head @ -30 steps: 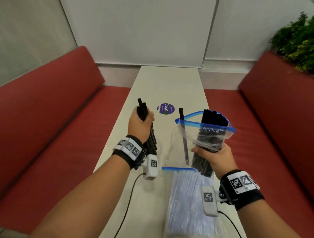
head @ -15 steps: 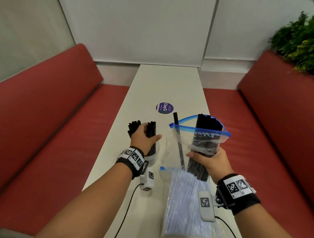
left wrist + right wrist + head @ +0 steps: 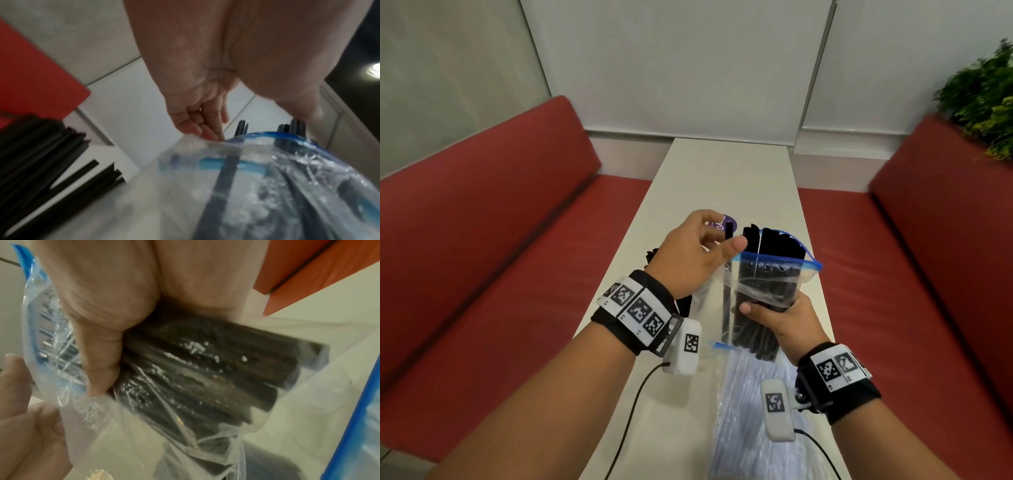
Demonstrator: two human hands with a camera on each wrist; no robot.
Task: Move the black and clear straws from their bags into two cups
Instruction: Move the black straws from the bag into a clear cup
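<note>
Now the left hand has left the cup for the bag.

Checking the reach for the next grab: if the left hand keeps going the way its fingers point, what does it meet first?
Probably the lone black straw sticking out of the clear blue-zip bag, just off the left hand fingertips; depth is unclear.

Both forearms reach forward side by side, each wrist wrapped in a black band with a white camera unit hanging beneath it. The left hand is raised, back toward the head camera, thumb stretched rightward and fingers loosely curled downward; whether they pinch anything cannot be told. The right hand sits lower and nearer, thumb and fingers wrapped tight in a fist-like grip.
</note>
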